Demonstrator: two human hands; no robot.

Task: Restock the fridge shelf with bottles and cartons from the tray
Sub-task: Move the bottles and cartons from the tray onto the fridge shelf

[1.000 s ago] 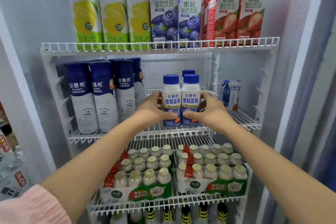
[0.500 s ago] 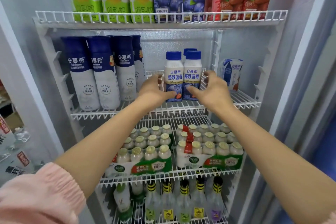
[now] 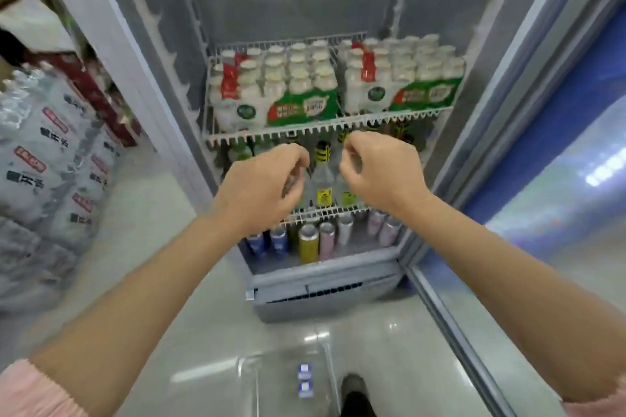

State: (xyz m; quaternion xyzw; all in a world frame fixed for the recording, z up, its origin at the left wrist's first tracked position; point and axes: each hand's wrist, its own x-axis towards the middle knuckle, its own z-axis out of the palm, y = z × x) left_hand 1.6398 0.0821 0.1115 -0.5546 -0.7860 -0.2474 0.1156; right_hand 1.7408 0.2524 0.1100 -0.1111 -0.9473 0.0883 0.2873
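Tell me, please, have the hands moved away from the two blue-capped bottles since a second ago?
Yes. The left hand and right hand are empty, lower down, in front of the clear-bottle shelf.

A pale glossy floor (image 3: 162, 234) is seen, with ceiling lights reflected in it. Shrink-wrapped water packs (image 3: 40, 159) are stacked at left beside dark red cartons (image 3: 98, 95). A blue panel (image 3: 555, 112) stands at right.

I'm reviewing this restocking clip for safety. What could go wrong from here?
The view is swinging down and blurred, so the clear tray by the foot on the floor might get kicked. Both empty hands, left and right, hang close to the wire shelf edge and could snag it.
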